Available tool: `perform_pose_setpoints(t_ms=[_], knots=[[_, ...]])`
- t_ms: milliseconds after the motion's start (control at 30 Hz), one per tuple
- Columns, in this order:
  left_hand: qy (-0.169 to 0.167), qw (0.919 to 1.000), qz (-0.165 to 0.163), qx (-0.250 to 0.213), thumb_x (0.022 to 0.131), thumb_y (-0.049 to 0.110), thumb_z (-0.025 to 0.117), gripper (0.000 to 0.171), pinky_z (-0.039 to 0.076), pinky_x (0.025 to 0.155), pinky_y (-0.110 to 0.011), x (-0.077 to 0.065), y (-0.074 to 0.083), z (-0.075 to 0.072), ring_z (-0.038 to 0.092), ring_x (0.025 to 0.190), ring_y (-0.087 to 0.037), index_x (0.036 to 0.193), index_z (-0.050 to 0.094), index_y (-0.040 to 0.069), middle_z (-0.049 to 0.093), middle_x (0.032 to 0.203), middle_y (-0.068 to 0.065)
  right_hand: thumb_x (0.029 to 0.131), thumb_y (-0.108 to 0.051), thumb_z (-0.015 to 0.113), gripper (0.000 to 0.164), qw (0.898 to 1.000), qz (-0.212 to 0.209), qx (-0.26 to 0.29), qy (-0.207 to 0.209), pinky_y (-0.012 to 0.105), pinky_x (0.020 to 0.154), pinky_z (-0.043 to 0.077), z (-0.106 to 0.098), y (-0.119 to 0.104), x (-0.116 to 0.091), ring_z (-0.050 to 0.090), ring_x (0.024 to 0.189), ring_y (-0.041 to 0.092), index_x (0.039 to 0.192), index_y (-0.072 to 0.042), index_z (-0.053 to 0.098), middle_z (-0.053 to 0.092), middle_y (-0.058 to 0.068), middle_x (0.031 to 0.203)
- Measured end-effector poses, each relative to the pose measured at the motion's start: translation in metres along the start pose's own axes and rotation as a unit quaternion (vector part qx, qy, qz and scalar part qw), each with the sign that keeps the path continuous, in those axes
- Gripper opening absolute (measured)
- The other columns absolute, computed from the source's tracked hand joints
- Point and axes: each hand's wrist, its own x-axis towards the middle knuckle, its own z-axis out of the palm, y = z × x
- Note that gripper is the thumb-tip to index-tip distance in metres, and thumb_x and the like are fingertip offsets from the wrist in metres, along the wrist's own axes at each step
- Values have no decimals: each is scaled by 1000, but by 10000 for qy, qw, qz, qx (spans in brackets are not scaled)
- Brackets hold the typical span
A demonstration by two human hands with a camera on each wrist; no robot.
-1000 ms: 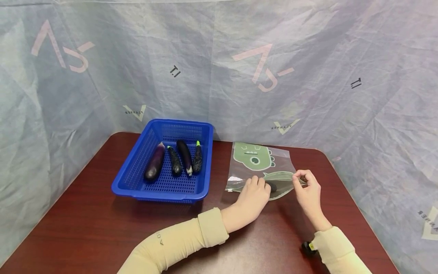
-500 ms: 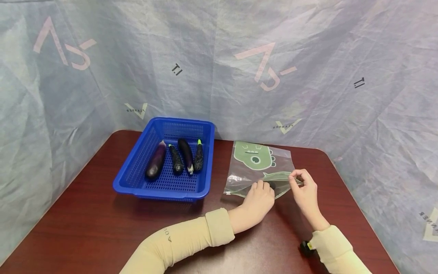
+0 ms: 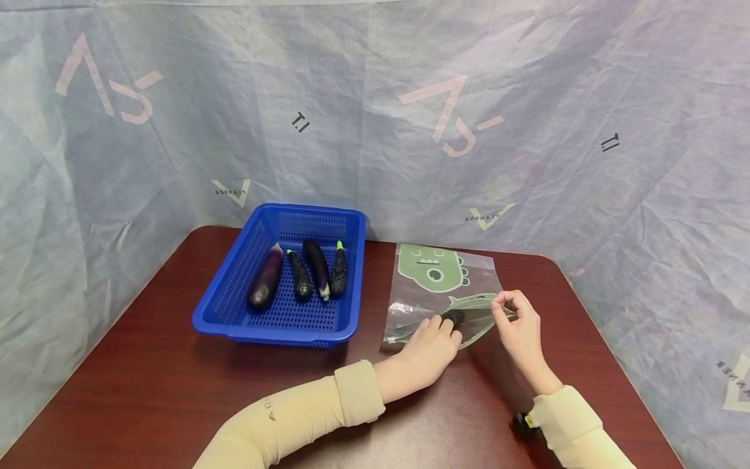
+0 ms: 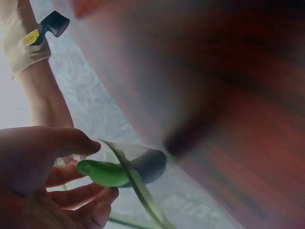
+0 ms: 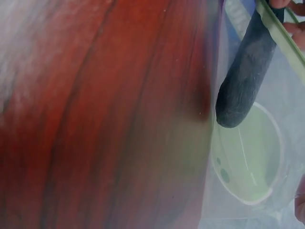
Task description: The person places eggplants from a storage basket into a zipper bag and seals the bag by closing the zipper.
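The dark vegetable (image 4: 107, 174) is partly inside the clear bag's (image 3: 433, 298) mouth, its green end in the left hand's (image 3: 426, 352) curled fingers. The right hand (image 3: 519, 329) pinches the rim; to hold it wide seems wise, for the film looks thin. Farther, I see a blue perforated basket (image 3: 275, 336) with four long vegetables (image 3: 267, 280), smooth or rough.

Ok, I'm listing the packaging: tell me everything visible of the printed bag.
The printed bag is clear and plastic-looking, with a green cartoon creature showing an eye and teeth. It lies at the far side of the table, its open mouth at the near end, a white tab on the left. The right hand pinches the mouth near the right. The left hand holds a dark vegetable partly inside, green stem outside.
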Motion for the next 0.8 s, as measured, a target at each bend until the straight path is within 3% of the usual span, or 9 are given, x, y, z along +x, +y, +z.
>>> perform_pose_setpoints(t_ms=[333,600,800], knots=[[-28,9987,107,-499,69,31,80,35,35,63,-25,-25,-26,-14,50,82,-17,89,55,16,53,89,0,83,7,63,5,9999,13,-68,88,8,59,41,-1,-1,0,55,81,-2,84,4,59,57,0,81],[207,9980,484,-359,81,12,65,10,41,64,-26,-39,-33,-10,51,80,-16,88,59,16,53,89,0,83,7,63,4,9999,10,-43,147,8,59,41,-1,-1,-1,55,82,-2,84,6,59,57,2,81],[436,9963,701,-243,86,13,58,6,40,64,-26,-41,-35,-8,51,80,-15,89,61,18,54,88,2,82,8,63,5,9999,2,-7,168,8,59,41,0,-1,-2,55,81,-2,83,6,59,57,-2,81]])
